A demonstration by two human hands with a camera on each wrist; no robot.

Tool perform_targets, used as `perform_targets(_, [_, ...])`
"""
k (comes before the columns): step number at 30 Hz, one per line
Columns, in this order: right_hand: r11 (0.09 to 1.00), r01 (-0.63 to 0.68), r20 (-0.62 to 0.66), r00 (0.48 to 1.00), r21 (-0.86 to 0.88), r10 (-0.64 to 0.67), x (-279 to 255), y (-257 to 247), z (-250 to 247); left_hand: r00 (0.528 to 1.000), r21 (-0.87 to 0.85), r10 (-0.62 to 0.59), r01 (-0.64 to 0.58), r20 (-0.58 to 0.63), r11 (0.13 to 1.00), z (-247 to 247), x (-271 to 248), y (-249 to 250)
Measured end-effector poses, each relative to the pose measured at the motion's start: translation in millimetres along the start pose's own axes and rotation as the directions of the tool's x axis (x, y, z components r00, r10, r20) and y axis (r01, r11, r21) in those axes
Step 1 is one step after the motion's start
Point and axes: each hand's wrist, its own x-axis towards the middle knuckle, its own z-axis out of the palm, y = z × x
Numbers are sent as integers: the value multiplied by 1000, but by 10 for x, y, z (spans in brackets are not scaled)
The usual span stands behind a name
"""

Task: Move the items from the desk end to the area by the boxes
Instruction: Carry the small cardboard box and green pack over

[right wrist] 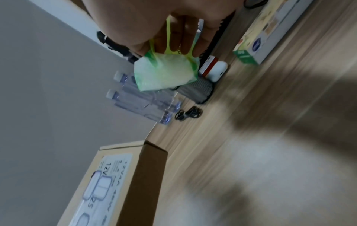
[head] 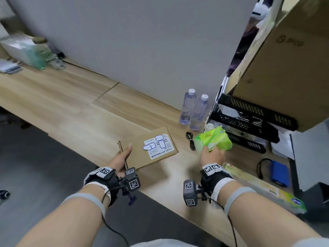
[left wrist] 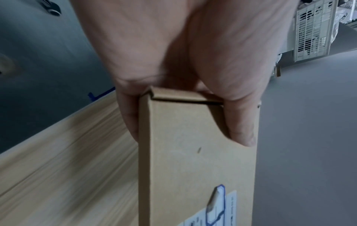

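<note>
The left hand (head: 121,158) pinches the near corner of the flat cardboard box (head: 151,148), thumb on top, fingers beneath, above the wooden desk (head: 74,107); the right hand (head: 211,155) clutches a green tissue pack (head: 213,140) by its wrapper, just before the black stacked trays (head: 249,120). Best to set the pack down first, then lower the box flat; the two water bottles (head: 194,109) and coiled black cable (head: 190,140) crowd the spot; open desk lies left of the bottles; the desk's front edge runs close under the box.
</note>
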Motion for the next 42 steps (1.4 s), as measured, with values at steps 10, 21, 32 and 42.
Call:
perform_targets(10, [970,215,186,955,113,-233,-1070,-1172,1186,982,-41,107,-114,-155,993,-1619,-446,765])
perform_targets(21, [907,374,475,774,191,-419,-1991,-2520,3084,872,-220,110,-240,-477,946,-3437,-699,1420])
perform_targets(32, [874,449,659,601,189,-451,-2463,-4110,5257,712,-313,58,-379,-699,871,-5125,-342,2687])
perform_targets(42, [829,538,676,554,155,-486,-2450,-5179,6350,637,-342,40,-464,-769,817,-6023,245,3696])
